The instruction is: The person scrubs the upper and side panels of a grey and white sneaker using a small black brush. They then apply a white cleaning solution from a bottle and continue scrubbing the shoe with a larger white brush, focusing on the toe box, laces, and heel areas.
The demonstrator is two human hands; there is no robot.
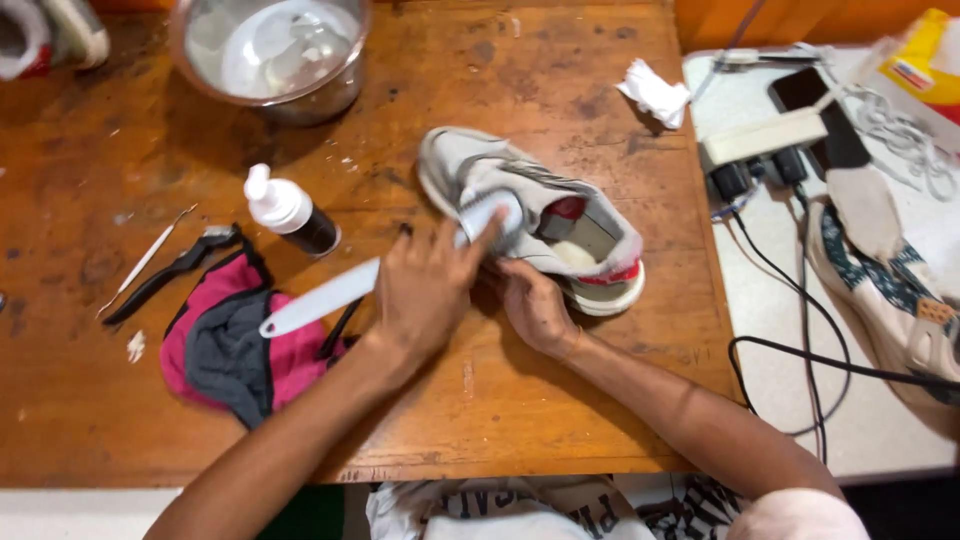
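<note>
Sneaker [540, 225] scrubbed on the wooden tabletop [520, 400].
It was steadied by the right hand [535, 305], fingers curled against its side, while a white brush [400, 270] was gripped in the closed left hand [425, 290].

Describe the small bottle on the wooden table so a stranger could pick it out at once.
Start at the metal bowl at the far edge of the wooden table. Just nearer the person, left of the grey shoe that the left hand brushes and the right hand steadies, lies the bottle. It alone has a dark body with a white cap and nozzle, above the pink and grey cloth.
</note>
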